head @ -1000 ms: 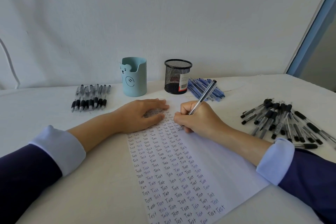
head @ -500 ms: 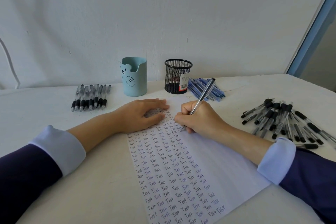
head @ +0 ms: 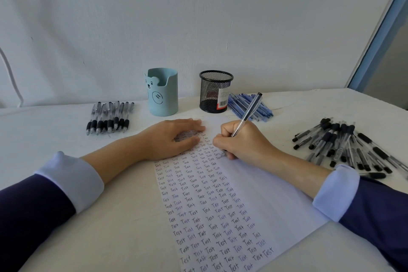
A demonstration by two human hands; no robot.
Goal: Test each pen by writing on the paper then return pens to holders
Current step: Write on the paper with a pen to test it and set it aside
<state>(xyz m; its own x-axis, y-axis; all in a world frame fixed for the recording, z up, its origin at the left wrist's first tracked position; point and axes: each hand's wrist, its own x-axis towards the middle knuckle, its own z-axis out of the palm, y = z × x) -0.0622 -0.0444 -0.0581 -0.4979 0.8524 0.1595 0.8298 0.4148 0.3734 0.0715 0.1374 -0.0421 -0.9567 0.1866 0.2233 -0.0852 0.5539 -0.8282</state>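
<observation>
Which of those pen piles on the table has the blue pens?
The blue pens beside the black mesh holder; the left row and right heap are black-tipped.

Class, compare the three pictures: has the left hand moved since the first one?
No. The left hand still lies flat on the paper, fingertips in line with the mesh holder's left edge, as before.

The sheet of paper [head: 276, 201] is matt white and smooth, lying on a table [head: 123, 234] with a dull, faintly grainy top. The pen [head: 250, 111] in the right hand [head: 245, 143] has a clear, glossy plastic barrel, the mesh holder [head: 215, 93] is black wire metal, and the bear holder [head: 164, 99] is smooth pale-blue plastic with a soft sheen. The cuffs [head: 72, 179] are light woven cloth.
</observation>
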